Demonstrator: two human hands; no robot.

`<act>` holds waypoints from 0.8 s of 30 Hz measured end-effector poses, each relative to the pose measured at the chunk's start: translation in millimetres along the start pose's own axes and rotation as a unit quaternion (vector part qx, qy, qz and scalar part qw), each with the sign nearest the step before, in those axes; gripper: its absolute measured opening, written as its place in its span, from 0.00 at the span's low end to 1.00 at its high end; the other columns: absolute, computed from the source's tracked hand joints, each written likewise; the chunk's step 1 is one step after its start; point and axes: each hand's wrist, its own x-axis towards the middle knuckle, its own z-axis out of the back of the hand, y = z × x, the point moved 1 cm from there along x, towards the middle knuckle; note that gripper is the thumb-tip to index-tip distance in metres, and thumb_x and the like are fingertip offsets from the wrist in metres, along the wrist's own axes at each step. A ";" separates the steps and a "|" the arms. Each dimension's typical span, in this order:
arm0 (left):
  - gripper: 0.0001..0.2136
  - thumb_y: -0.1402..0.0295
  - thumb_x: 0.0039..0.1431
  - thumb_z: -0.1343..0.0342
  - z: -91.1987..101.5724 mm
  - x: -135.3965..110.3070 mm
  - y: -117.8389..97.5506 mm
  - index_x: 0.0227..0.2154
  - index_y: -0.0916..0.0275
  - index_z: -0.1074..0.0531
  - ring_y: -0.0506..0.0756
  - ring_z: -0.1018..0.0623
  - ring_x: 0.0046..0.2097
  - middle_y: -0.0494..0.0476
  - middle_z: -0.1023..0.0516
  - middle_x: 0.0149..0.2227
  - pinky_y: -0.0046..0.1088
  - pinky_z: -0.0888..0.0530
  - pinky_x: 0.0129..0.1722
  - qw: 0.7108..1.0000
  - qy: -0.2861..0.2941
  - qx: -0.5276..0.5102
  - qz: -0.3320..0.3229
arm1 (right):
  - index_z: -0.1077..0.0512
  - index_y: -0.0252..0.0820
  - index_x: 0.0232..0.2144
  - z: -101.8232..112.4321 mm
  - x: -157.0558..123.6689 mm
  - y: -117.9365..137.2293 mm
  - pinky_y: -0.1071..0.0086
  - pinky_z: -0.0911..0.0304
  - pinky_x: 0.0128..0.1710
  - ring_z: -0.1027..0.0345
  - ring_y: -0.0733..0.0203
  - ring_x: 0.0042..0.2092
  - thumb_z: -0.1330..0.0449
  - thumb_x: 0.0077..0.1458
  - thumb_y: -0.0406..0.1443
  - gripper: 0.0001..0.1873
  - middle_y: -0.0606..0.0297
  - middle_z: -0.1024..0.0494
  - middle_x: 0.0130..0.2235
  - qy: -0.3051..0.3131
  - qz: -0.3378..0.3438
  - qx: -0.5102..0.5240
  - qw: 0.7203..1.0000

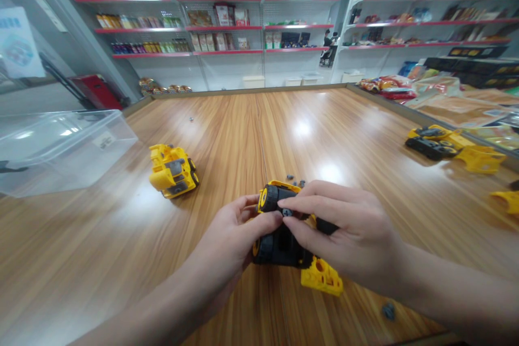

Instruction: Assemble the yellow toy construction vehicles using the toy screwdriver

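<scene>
A yellow and black toy truck chassis (279, 243) with black wheels is held over the wooden table (308, 135), underside up. My left hand (231, 240) grips its left side, thumb against a wheel. My right hand (344, 235) lies over its right side, and its thumb and forefinger pinch a small grey screw (287, 212) at the chassis. A yellow bracket part (321, 277) sticks out below my right hand. A few small grey screws (295, 180) lie on the table just beyond the truck.
A yellow toy truck cab (172, 170) lies to the left. A clear plastic box (57, 148) stands at far left. More yellow and black toy parts (450, 146) lie at right, a loose grey piece (388, 311) near my right forearm. Store shelves (227, 16) fill the background.
</scene>
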 end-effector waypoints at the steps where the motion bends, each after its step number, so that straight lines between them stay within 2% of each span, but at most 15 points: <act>1: 0.21 0.69 0.51 0.37 0.6 0.0 -0.6 0.48 0.68 0.30 0.59 0.21 0.45 0.64 0.21 0.45 0.30 0.26 0.41 1.000 0.004 -0.005 0.008 | 0.24 0.40 0.42 0.4 0.1 0.3 0.70 0.31 0.37 0.28 0.64 0.36 0.40 0.57 0.29 0.10 0.62 0.22 0.37 -0.004 -0.010 0.003 1.000; 5: 0.20 0.66 0.54 0.37 4.3 0.4 -1.9 0.48 0.67 0.30 0.58 0.21 0.42 0.63 0.21 0.45 0.27 0.27 0.35 1.000 0.007 -0.003 0.026 | 0.24 0.43 0.42 1.6 0.2 1.9 0.70 0.30 0.39 0.26 0.65 0.37 0.40 0.57 0.29 0.11 0.65 0.20 0.38 0.007 -0.046 -0.001 0.999; 9: 0.20 0.65 0.55 0.38 5.5 0.4 -2.9 0.48 0.67 0.31 0.58 0.22 0.43 0.63 0.21 0.43 0.28 0.26 0.36 1.000 -0.008 0.004 0.020 | 0.24 0.41 0.41 2.6 0.7 2.1 0.71 0.31 0.41 0.25 0.65 0.37 0.39 0.56 0.29 0.09 0.66 0.19 0.37 0.015 -0.065 -0.006 0.998; 13: 0.21 0.66 0.54 0.38 4.4 -0.4 -3.1 0.49 0.68 0.32 0.59 0.22 0.43 0.63 0.21 0.42 0.29 0.27 0.36 1.000 -0.020 0.004 0.024 | 0.22 0.39 0.38 1.2 1.3 -1.0 0.69 0.32 0.40 0.28 0.64 0.38 0.38 0.56 0.31 0.07 0.62 0.26 0.38 0.023 -0.054 0.004 0.998; 16: 0.20 0.65 0.54 0.37 4.6 -1.1 -2.3 0.48 0.67 0.31 0.59 0.23 0.44 0.62 0.22 0.43 0.29 0.27 0.36 0.999 -0.019 0.011 0.028 | 0.20 0.41 0.37 -1.0 1.3 -3.2 0.68 0.33 0.37 0.31 0.63 0.38 0.37 0.56 0.32 0.06 0.62 0.31 0.36 0.030 -0.070 -0.009 0.997; 24: 0.19 0.64 0.53 0.37 1.8 -7.8 -3.3 0.46 0.67 0.29 0.59 0.21 0.43 0.63 0.21 0.43 0.31 0.27 0.37 0.999 -0.027 0.021 0.035 | 0.20 0.41 0.38 -3.5 -1.6 -2.1 0.65 0.34 0.35 0.34 0.62 0.35 0.39 0.57 0.33 0.08 0.63 0.32 0.33 0.064 -0.107 -0.001 0.992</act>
